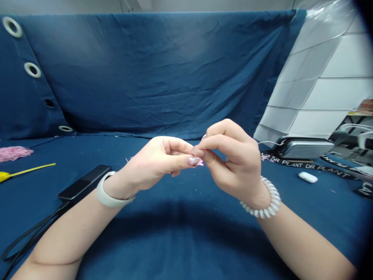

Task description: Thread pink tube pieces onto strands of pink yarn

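Note:
My left hand (159, 159) is closed in a pinch on a small pink piece (200, 162), thin and fabric-like, that peeks out past the thumb nail. Most of it is hidden by the fingers, so its kind cannot be made out. Thin pale strands (129, 159) show behind the left wrist. My right hand (234, 161) is also pinched, its thumb and forefinger meeting the left fingertips just above the pink piece. Whatever sits between the right fingertips is covered. Both hands are held over the blue cloth (180, 241).
At left lie a pink bundle of strands (14, 153), a yellow stick-like tool (29, 170) and a black device with a cord (84, 182). On the right are a grey ribbed device (305, 149), a lettered black strap (309, 166) and a white earbud case (307, 177). A blue curtain (163, 70) hangs behind.

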Available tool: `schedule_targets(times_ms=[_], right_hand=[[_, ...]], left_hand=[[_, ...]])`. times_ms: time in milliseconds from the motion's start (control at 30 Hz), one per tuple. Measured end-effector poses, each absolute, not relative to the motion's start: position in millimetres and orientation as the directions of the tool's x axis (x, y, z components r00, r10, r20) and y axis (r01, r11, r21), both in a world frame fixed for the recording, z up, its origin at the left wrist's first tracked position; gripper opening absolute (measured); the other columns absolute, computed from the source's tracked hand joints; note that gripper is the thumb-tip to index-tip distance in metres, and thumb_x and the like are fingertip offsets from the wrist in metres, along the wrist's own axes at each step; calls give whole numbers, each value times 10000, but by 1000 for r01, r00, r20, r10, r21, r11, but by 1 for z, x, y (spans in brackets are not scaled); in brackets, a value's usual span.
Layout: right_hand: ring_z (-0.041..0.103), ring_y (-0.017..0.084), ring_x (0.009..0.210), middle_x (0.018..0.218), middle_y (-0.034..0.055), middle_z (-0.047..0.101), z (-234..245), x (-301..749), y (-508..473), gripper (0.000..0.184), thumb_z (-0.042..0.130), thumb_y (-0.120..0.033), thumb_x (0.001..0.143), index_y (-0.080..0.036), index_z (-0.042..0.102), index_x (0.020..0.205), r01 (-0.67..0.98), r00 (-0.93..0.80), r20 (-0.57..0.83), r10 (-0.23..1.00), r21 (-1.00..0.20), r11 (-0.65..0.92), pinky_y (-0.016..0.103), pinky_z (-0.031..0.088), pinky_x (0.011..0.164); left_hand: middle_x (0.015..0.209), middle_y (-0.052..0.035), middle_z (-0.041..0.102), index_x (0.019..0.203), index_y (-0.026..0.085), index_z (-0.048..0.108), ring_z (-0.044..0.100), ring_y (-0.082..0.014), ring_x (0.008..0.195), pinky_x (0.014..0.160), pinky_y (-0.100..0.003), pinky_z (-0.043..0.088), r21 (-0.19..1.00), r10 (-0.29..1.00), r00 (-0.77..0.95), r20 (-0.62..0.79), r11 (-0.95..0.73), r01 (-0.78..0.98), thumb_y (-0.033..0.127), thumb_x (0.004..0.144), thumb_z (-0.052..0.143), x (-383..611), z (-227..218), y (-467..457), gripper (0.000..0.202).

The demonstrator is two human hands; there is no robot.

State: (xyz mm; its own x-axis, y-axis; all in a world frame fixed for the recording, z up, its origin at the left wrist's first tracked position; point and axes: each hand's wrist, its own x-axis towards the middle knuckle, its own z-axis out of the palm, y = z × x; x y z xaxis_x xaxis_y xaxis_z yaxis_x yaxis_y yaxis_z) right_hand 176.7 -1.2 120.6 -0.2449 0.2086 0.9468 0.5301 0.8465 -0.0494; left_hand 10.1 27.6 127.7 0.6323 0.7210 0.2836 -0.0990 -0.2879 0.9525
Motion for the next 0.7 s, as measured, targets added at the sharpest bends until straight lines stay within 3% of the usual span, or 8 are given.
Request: schedule_targets(times_ms=[167, 267, 367, 467, 567, 700], right_hand=[[513, 131, 658, 700, 14, 546, 124, 177, -2, 132, 585, -182, 814, -190, 605, 684, 461, -351, 871, 343, -158, 873, 284, 433, 621], [526, 130, 660, 702, 9, 563, 126, 178, -2, 141, 599, -276, 830, -190, 594, 718, 414, -227, 859, 460, -343, 843, 267, 431, 612], [531, 124, 648, 689, 9, 568, 129, 183, -3, 267, 495, -387, 892, -183, 588, 746, 357, -175, 777, 605, -522, 775, 249, 426, 598], [527, 113, 638, 678, 10, 581, 133, 189, -5, 409, 392, -455, 922, -165, 584, 707, 344, -382, 593, 709, -620, 705, 230, 414, 581], [489, 97, 591, 648, -7, 563, 134, 191, -8, 432, 402, -484, 910, -160, 556, 668, 337, -543, 412, 732, -692, 639, 216, 388, 535], [475, 97, 565, 614, -6, 540, 134, 189, -8, 403, 449, -469, 893, -159, 549, 656, 229, -569, 363, 738, -791, 567, 220, 394, 520]], left_hand=[[523, 6, 586, 625, 163, 673, 488, -82, 438, 384, -181, 366, 921, 723, 625, 294, -389, 17, 196, 639, 765, 8, 129, 26, 99], [577, -14, 641, 624, 169, 670, 537, -97, 458, 387, -182, 388, 892, 718, 587, 374, -451, -16, 203, 677, 741, 7, 128, 24, 94], [627, -27, 673, 636, 172, 666, 581, -110, 503, 420, -187, 433, 858, 694, 560, 453, -510, -63, 195, 709, 717, 8, 127, 20, 92], [643, -32, 682, 655, 174, 665, 625, -137, 563, 483, -211, 489, 834, 672, 555, 490, -546, -74, 188, 721, 705, 10, 125, 16, 79], [654, -36, 689, 664, 180, 655, 657, -172, 617, 528, -244, 524, 831, 659, 562, 500, -547, -99, 175, 708, 714, 12, 123, 13, 73], [637, -29, 688, 667, 188, 667, 650, -162, 573, 492, -230, 524, 821, 639, 571, 515, -558, -117, 152, 700, 717, 13, 122, 10, 69]])
